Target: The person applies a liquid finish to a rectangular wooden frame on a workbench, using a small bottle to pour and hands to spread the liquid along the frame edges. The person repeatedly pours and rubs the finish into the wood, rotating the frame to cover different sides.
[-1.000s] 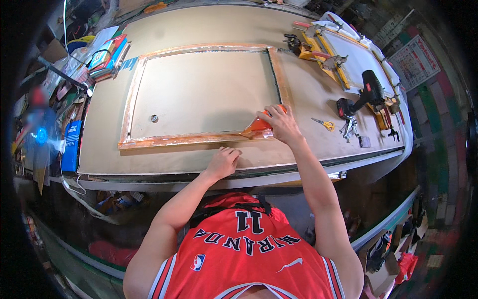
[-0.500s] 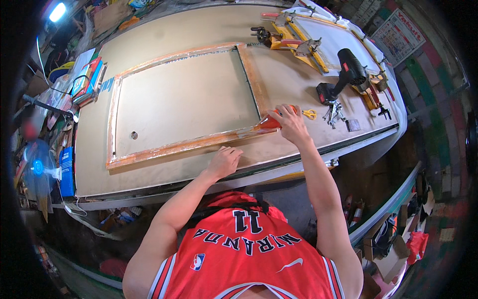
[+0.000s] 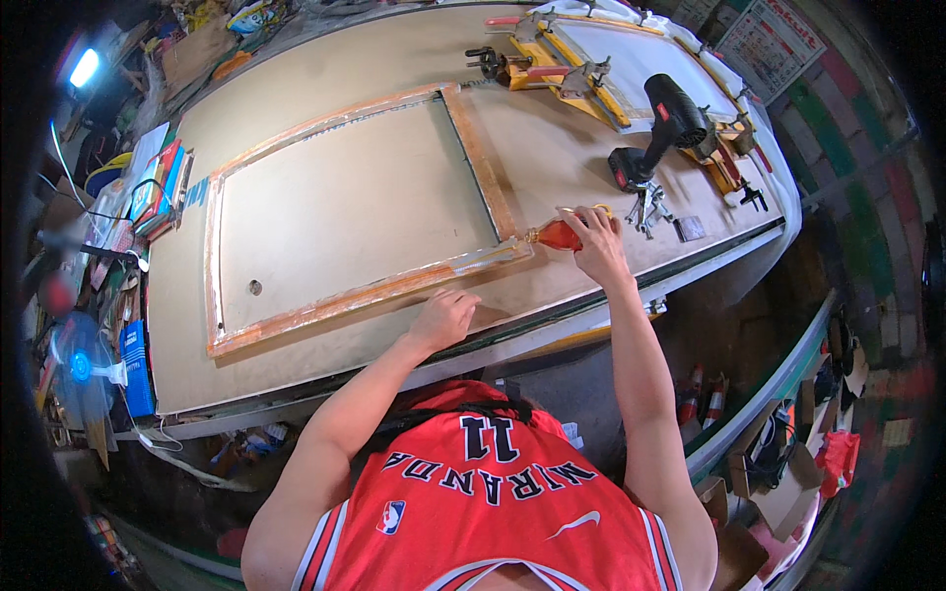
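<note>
Right hand grips a bottle beside the frame's near right corner

A wooden frame [image 3: 365, 297], orange-brown with pale and shiny patches, lies flat on the tan table [image 3: 340, 59]. The orange-red bottle [image 3: 560, 234] is tipped on its side just right of the frame's near right corner, its narrow end pointing left toward that corner; whether the tip touches the wood cannot be told. The right hand [image 3: 598, 246] has it from above, fingers closed around its thicker end. A whitish streak [image 3: 488, 259] runs along the frame's near rail, close to the same corner.

The left hand [image 3: 445, 319] is just in front of the frame's near rail, apart from it. Its fingers are loosely curled; whether they enclose anything cannot be seen.

Inside the frame, toward its near left corner, sits a small round metal piece [image 3: 255, 288]. To the right of the frame, past the bottle, are yellow-handled scissors [image 3: 603, 211], partly hidden by the right hand, then a bunch of metal pieces [image 3: 648, 210], a small dark block [image 3: 690, 229] and a black cordless power tool [image 3: 675, 110]. Yellow clamps [image 3: 581, 91] surround a white panel [image 3: 636, 67] beyond the frame's far right corner. Stacked books [image 3: 158, 192] stand left of the frame.
</note>
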### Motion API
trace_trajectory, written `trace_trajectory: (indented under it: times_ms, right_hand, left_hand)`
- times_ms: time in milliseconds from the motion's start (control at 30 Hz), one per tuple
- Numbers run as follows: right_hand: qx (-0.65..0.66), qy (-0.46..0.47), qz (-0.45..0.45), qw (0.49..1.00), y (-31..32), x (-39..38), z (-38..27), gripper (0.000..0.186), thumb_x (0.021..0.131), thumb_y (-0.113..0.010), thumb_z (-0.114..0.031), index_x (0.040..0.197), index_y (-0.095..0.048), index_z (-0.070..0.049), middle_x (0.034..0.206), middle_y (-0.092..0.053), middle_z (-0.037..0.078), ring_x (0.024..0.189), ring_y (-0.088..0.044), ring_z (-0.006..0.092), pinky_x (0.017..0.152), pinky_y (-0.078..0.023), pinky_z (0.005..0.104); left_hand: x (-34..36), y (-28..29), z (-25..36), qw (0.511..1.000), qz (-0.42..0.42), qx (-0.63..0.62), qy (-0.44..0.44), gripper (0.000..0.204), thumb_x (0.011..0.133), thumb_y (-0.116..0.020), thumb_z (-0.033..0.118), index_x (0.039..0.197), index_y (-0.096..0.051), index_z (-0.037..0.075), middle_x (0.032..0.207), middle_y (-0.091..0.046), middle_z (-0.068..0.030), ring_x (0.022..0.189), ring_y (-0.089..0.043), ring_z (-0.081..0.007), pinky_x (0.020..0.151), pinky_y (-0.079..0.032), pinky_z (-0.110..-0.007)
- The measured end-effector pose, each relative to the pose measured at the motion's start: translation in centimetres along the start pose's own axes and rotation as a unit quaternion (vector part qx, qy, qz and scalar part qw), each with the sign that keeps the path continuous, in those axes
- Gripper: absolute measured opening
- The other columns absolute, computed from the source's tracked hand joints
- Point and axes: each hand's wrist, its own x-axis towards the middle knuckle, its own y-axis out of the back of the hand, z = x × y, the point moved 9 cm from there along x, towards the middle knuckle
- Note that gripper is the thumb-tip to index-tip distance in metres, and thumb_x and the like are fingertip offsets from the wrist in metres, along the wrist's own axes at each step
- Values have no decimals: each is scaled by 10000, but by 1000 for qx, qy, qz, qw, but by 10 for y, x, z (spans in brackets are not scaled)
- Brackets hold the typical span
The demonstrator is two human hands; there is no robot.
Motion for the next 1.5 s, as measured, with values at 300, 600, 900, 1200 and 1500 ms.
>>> trace_trajectory:
  times_ms: [300, 600, 900, 1200, 1500]
  right_hand:
    - [102, -82, -9, 991, -10, -23, 21, 728, 733, -775, -140, 1424, -554, -195, 1350, -597, 84, 1269, -569, 330, 1065, -417, 536]
    - [163, -163, -34, 973, -2, -32, 2, 788, 713, -840, -284, 1424, -540, -124, 1311, -627, 149, 1183, -627, 369, 977, -526, 472]
    - [205, -179, -60, 960, 5, -41, -26, 823, 654, -846, -249, 1411, -565, -93, 1315, -640, 175, 1172, -648, 378, 997, -530, 436]
    - [275, -156, -116, 941, -17, -40, -89, 931, 678, -893, -449, 1420, -520, -29, 1212, -672, 244, 1088, -683, 406, 934, -551, 467]
    - [222, -9, -1, 975, 36, -4, -123, 893, 706, -864, -585, 1410, -579, -117, 1475, -452, 226, 1389, -412, 425, 1143, -378, 521]
  left_hand:
    - [15, -4, 3, 995, -25, -77, 64, 197, 975, -633, 190, 1102, -695, 53, 1027, -729, -160, 945, -685, -392, 825, -546, -471]
    - [33, -26, 3, 957, -43, -219, 187, 247, 961, -691, 197, 1152, -698, 41, 990, -751, -124, 856, -705, -222, 795, -556, -366]
    - [44, -44, 17, 907, -55, -362, 210, 462, 907, -771, 168, 1295, -602, -18, 1194, -710, -115, 1031, -688, -195, 921, -554, -349]
    - [49, -24, 37, 844, 41, -492, 211, 685, 785, -868, 62, 1359, -498, -1, 1300, -641, -121, 1181, -627, -220, 1032, -512, -369]
    - [13, -25, 1, 864, 37, -424, 268, 775, 740, -899, 81, 1383, -470, 22, 1239, -642, -92, 1146, -620, -199, 1007, -521, -369]
